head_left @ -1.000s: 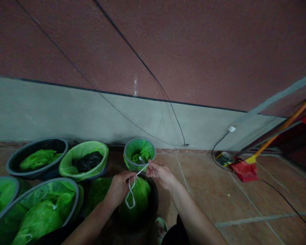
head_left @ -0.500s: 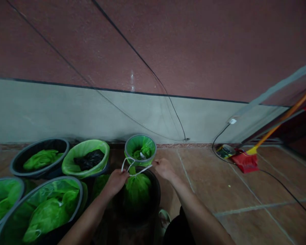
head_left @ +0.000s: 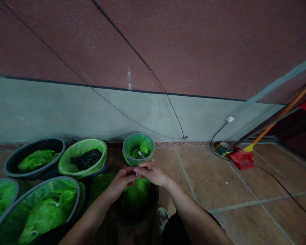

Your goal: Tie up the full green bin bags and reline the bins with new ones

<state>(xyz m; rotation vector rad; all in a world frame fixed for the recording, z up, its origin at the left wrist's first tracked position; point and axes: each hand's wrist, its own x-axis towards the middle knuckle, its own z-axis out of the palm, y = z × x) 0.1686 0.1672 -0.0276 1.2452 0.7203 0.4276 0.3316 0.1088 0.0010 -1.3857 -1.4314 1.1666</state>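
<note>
A green plastic bag (head_left: 138, 194) sits gathered at the top inside a dark bin (head_left: 155, 207) in front of me. My left hand (head_left: 122, 181) and my right hand (head_left: 153, 173) meet fingertip to fingertip over the bag's neck. Both are closed on the bag's white drawstring (head_left: 137, 176), of which only a short bit shows between the fingers. The rest of the string is hidden by the hands. Just beyond them, by the wall, stands a small lined bin (head_left: 124, 154) with green plastic inside.
Several larger bins are at left, including a lined bin (head_left: 63, 163) holding a black bag (head_left: 87, 159) and a grey-rimmed bin (head_left: 78, 194) with a green bag. At right, a red dustpan (head_left: 243, 159), a can (head_left: 223, 148) and a black cable (head_left: 283, 190) lie on the tiled floor.
My hands have come together from either side, the right one moving left. The drawstring, stretched in a wide loop between them before, is now mostly covered by the fingers.
</note>
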